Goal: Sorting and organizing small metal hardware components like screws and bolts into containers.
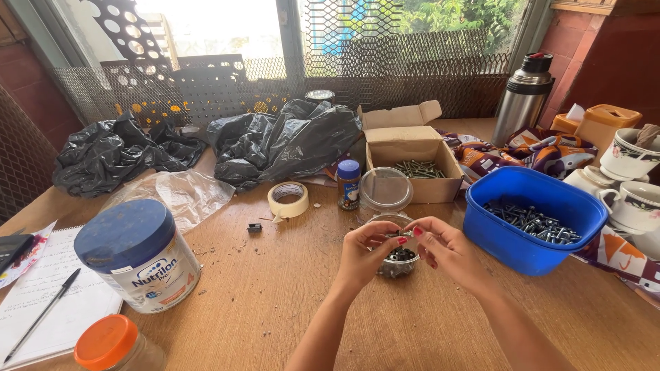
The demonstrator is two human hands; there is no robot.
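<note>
A wooden desk (275,302) beneath a mesh-covered window is seen from above. A small metal bolt (405,234) is pinched between the left hand (364,254) and right hand (447,251), each grip closed on it, just above a small clear cup (399,264) of dark nuts. A blue tub (533,216) of bolts sits just right.

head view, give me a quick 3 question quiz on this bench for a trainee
1. True or false: the blue tub holds dark screws.
2. What lies in the open cardboard box? A) tape B) long pale screws C) cups
3. Over which thing do the left hand and right hand meet, pinching a small metal piece?

Key
1. True.
2. B.
3. The small clear jar of dark fasteners, in front of its clear lid.
</note>
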